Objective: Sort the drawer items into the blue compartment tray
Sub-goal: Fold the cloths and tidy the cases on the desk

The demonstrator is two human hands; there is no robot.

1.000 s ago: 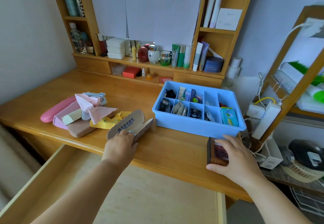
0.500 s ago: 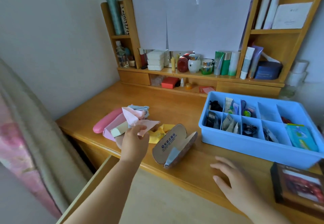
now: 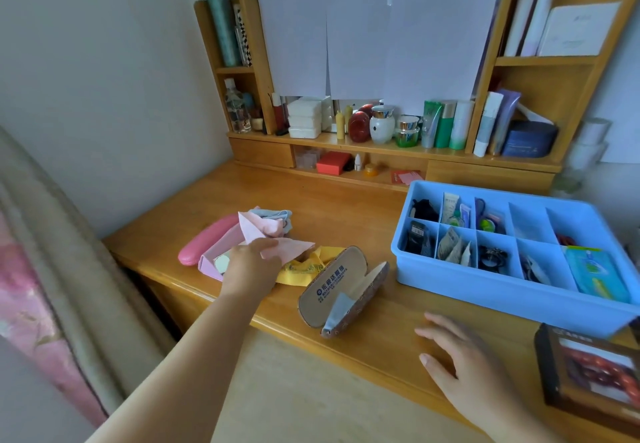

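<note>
Since half a second ago the left hand (image 3: 251, 264) has moved a little forward onto the pile, and its fingers now pinch the pink cloth (image 3: 284, 248); the right hand (image 3: 460, 356) has stayed near the front edge of the desk (image 3: 346, 196).

The blue compartment tray (image 3: 485, 290) stands on the right part of the desk. I count ten compartments in two rows, and most of them hold small items. Near its front right corner lies one dark box (image 3: 588, 373). One brown glasses case (image 3: 341, 286) lies open between the hands, a grey cloth inside it. On the left, one pink case (image 3: 204, 240) lies beside the pile, and one yellow cloth (image 3: 304, 269) lies under the pink one. The right hand is flat, fingers spread and straight, holding nothing.
</note>
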